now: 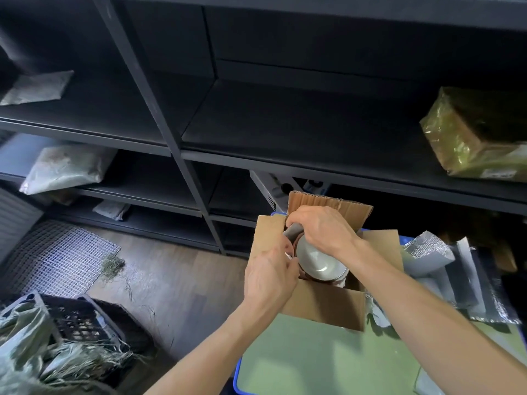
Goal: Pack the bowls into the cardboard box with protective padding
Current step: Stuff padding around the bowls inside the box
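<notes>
Dark metal shelving [176,149] is filling the background of the head view, above a wooden floor [176,275]. In front, a green worktop [313,360] is carrying the open cardboard box [322,309].

The bowls [322,263] are sitting inside the box as a stack tipped on edge, the pale inside of the nearest one facing the camera. The right hand [322,229] is reaching over them, its fingers clamped on a strip of grey padding [293,233] at the stack's far-left side. The left hand [268,277] is working at the box's left flap, its fingers curling round the rim of the bowls.

More foil padding [427,252] is lying just beside the box on the right.

The stack seems to be leaning rather than resting flat. If either hand lets go before the padding is wedged in, the bowls could roll or knock together. Little cushioning is showing on the near and right sides, so the bowls could shift against bare cardboard. Pressing hard on the upright rims could chip them.
</notes>
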Tool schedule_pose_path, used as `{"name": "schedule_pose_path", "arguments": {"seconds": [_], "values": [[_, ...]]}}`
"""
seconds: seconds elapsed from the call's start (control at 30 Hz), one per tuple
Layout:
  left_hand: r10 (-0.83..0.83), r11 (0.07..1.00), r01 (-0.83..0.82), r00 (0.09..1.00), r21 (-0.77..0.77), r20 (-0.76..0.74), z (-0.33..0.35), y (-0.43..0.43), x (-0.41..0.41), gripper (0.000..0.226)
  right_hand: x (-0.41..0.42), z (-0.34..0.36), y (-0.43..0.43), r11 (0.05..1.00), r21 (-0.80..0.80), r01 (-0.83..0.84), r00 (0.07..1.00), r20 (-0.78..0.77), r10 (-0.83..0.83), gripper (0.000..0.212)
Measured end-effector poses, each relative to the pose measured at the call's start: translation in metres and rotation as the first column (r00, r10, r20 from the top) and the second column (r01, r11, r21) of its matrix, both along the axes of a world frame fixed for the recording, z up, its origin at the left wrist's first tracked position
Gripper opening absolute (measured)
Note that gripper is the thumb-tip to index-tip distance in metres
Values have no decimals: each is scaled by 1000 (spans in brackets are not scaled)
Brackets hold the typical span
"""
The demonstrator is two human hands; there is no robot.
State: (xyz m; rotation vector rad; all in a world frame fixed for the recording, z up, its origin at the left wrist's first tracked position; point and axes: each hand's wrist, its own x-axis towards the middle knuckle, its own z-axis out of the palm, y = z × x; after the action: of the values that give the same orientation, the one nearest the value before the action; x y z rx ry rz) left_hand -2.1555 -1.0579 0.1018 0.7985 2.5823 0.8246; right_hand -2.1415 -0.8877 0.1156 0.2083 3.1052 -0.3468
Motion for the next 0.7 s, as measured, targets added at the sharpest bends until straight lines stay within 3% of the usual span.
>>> {"name": "schedule_pose_path", "arguments": {"seconds": [0.33, 0.47, 0.7], "values": [[-130, 990, 132, 990, 41, -47, -16, 2, 3, 8, 14, -15, 7, 999, 0, 36, 999, 21, -36, 43], [-149, 988, 150, 987, 25, -57, -20, 5, 1, 12, 17, -17, 5, 998, 65, 21, 991, -136, -12, 36], [-271, 963, 270, 962, 24, 31, -17, 4, -5, 27, 16, -25, 8, 996, 28, 85, 991, -109, -82, 30]]}}
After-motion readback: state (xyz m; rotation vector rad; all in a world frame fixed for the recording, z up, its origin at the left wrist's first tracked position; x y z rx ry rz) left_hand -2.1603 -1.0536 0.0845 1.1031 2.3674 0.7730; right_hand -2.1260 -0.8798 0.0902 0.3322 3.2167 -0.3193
